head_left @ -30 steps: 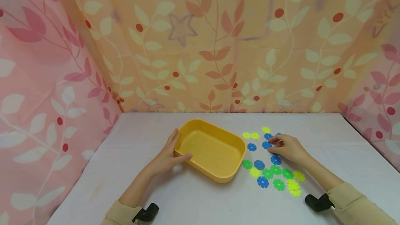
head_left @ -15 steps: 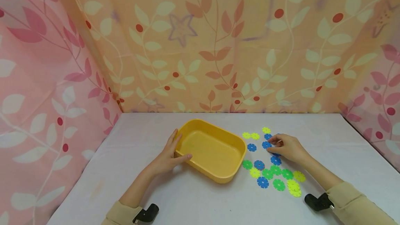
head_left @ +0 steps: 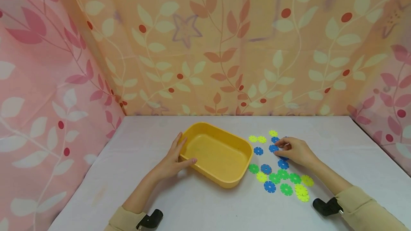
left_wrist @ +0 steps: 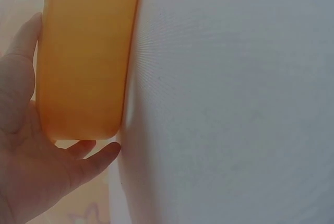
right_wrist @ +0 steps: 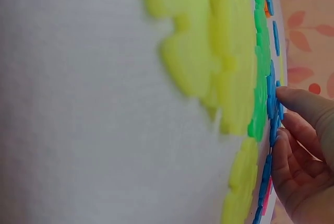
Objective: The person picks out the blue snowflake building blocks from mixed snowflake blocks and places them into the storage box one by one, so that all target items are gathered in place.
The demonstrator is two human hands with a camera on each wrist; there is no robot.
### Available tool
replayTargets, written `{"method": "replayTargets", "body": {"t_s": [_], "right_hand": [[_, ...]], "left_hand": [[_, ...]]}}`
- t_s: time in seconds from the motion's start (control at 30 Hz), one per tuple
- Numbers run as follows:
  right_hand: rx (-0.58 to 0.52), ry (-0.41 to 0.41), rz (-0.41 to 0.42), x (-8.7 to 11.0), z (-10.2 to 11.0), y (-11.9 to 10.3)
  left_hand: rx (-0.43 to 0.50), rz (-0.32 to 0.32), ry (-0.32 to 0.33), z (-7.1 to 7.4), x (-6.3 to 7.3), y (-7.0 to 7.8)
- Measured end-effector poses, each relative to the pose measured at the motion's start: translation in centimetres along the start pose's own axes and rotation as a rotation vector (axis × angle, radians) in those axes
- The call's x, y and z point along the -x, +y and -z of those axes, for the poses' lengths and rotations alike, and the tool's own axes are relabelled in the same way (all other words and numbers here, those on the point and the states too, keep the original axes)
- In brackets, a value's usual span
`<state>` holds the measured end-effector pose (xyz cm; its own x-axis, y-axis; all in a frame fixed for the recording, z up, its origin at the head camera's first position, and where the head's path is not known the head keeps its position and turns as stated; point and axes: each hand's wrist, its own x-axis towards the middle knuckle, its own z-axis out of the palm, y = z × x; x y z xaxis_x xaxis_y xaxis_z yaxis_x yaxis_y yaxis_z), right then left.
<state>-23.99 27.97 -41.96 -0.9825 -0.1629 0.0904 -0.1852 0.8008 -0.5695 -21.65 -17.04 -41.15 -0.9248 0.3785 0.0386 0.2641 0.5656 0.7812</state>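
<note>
A yellow plastic basin (head_left: 218, 156) stands on the table at an angle. My left hand (head_left: 171, 161) holds its left corner, the thumb at the near rim and the fingers spread along the outer end; the left wrist view shows this hand (left_wrist: 47, 156) against the basin's wall (left_wrist: 86, 62). To the basin's right lie flat, notched snowflake discs. My right hand (head_left: 297, 150) is among them, thumb and bent fingers at the edge of a blue snowflake disc (head_left: 273, 148). This hand (right_wrist: 308, 151) partly hides other blue discs in both views.
Nearer the front edge lie green discs (head_left: 286, 189), yellow discs (head_left: 302, 190) and a blue disc (head_left: 269, 186), some overlapping. A few yellow discs (head_left: 253, 138) lie farther back. A white cloth (head_left: 199, 209) covers the table, and patterned curtains (head_left: 224, 45) enclose it.
</note>
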Motion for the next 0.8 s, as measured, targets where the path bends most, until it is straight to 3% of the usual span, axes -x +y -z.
{"method": "replayTargets", "body": {"t_s": [0.6, 0.8], "right_hand": [[0.076, 0.033, 0.029, -0.69, -0.13, 0.24], [0.048, 0.027, -0.008, -0.64, -0.09, 0.29]], "left_hand": [[-0.007, -0.004, 0.005, -0.09, 0.00, -0.20], [-0.012, -0.015, 0.014, -0.16, 0.03, -0.27]]}}
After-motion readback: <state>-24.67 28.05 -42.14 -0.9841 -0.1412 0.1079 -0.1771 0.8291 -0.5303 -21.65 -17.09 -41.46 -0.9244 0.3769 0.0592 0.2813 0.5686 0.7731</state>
